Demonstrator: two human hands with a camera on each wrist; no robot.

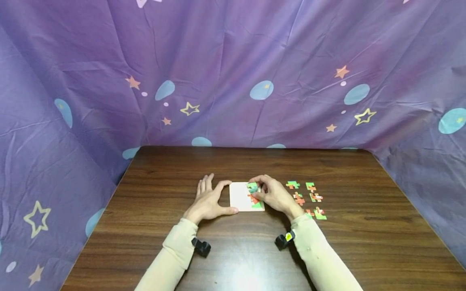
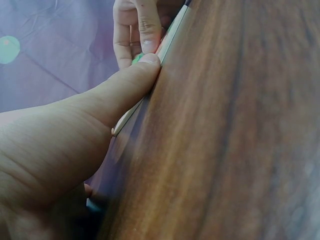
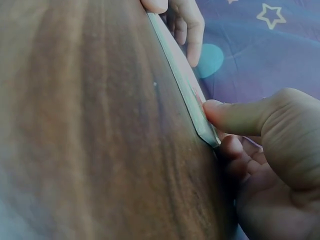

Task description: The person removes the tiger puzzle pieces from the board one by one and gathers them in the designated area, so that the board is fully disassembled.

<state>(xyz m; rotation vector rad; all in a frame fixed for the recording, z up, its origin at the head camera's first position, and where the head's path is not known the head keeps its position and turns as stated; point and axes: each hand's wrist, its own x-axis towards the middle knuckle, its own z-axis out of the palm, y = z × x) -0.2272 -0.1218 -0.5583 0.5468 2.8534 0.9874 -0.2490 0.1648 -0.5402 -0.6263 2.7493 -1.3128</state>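
Observation:
A small square puzzle board point(image 1: 238, 197) lies flat on the table, bare and pale on its left part. Along its right part sit red and green jigsaw pieces point(image 1: 257, 205). My left hand point(image 1: 208, 202) holds the board at its left side, thumb on the near edge and index finger at the far corner, other fingers spread. Over the board's right side, my right hand point(image 1: 274, 195) pinches a green and teal jigsaw piece point(image 1: 252, 187) between thumb and index finger. The right wrist view shows the right thumb point(image 3: 227, 116) over the board's edge; that hand partly hides the pieces.
Several loose jigsaw pieces point(image 1: 316, 197) in green, red and white lie right of my right hand; the right forearm partly covers one near piece point(image 1: 309, 214). Brown wooden table point(image 1: 164, 173) beneath; a purple patterned cloth point(image 1: 225, 60) hangs behind and at both sides.

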